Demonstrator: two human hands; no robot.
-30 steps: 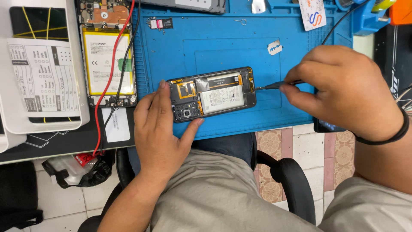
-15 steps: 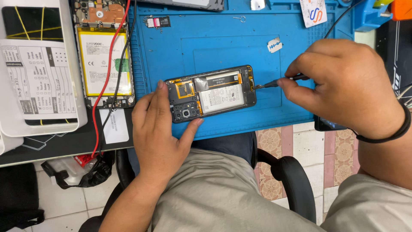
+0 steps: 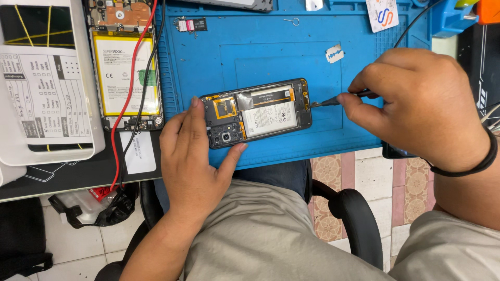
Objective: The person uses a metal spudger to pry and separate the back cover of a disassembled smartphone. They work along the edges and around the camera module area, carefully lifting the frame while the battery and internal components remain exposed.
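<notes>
At the far left, around nine o'clock, a white tray (image 3: 86, 104) holds a printed paper form (image 3: 44, 96) over a dark device. Just right of it lies a second opened phone (image 3: 125, 67) with a yellow-edged battery, a red wire (image 3: 127, 104) and a black wire (image 3: 148, 73) running down across it to the table edge. Below, at seven o'clock, a crumpled black bag (image 3: 112, 208) hangs under the table.

The blue work mat (image 3: 260, 52) fills the upper middle. On it, at centre, lies the opened smartphone (image 3: 258, 112), back cover off, its battery and camera module showing. The left hand (image 3: 192, 156) braces that phone's left end: fingers lie along the upper left corner and the thumb presses the lower edge, so the hand pinches the phone rather than lifting it.

At about one o'clock a small razor blade (image 3: 335, 53) lies on the mat, with a white card (image 3: 382, 13) beyond it at the top.

At three o'clock the right hand (image 3: 422, 104), a black band at its wrist, is closed around a thin screwdriver (image 3: 338, 100), whose tip touches the phone's right end.
</notes>
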